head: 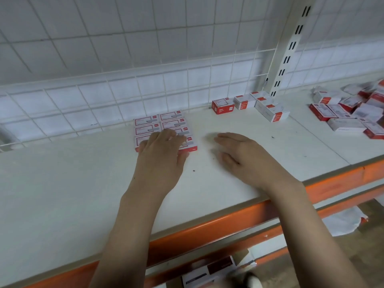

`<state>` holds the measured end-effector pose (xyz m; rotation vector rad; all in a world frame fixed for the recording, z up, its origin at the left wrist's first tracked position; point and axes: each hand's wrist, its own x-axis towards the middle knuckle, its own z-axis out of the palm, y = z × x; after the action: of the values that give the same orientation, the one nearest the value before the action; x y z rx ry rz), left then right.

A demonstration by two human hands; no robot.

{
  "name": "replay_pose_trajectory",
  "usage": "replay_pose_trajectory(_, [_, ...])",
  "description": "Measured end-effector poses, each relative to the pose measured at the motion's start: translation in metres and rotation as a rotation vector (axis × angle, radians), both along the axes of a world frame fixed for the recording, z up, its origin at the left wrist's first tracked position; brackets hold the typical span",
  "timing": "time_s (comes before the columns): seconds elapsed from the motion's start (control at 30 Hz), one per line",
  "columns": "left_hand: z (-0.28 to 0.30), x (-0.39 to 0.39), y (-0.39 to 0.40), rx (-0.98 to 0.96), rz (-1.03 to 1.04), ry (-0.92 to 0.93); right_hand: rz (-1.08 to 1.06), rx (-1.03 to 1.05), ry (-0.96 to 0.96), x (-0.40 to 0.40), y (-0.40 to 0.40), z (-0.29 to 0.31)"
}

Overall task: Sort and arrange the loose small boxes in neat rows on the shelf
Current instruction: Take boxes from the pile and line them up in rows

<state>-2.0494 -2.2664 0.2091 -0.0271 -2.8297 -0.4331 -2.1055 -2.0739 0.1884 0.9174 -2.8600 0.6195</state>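
Left hand (164, 148) rests flat on the neat block of boxes (160, 126); right hand (239, 154) lies flat and empty beside the block. Loose boxes (353, 113) sit far right of it. Likely light, stiff cardboard: pinch by the long sides.

left hand (164, 145) on arranged boxes (164, 125), right hand (239, 151) flat

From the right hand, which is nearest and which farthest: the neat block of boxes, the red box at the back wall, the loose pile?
1. Neat block of boxes, left of the right hand, under the left hand.
2. Red box, behind, by the back wall.
3. Loose pile, far right.
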Motion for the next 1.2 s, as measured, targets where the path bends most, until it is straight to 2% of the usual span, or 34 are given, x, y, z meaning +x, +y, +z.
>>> replay_pose_trajectory(0.27, [-0.001,-0.052,0.118,-0.043,-0.069,-0.014,-0.164,-0.002,0.011,-0.026,0.133,0.012])
replay_pose_trajectory(0.57, [0.006,-0.091,0.258,0.001,-0.034,-0.023,-0.154,0.019,-0.017,-0.077,0.283,0.02])
replay_pose_trajectory(0.73, [0.004,-0.094,0.291,-0.011,-0.016,-0.001,-0.105,-0.013,-0.004,-0.1,0.311,0.021])
replay_pose_trajectory(1.03, [0.012,-0.102,0.296,-0.011,-0.063,0.056,-0.105,-0.084,-0.048,-0.118,0.311,0.014])
replay_pose_trajectory(1.2, [0.023,-0.145,0.31,-0.042,-0.189,-0.074,-0.164,-0.046,-0.044,-0.115,0.322,0.018])
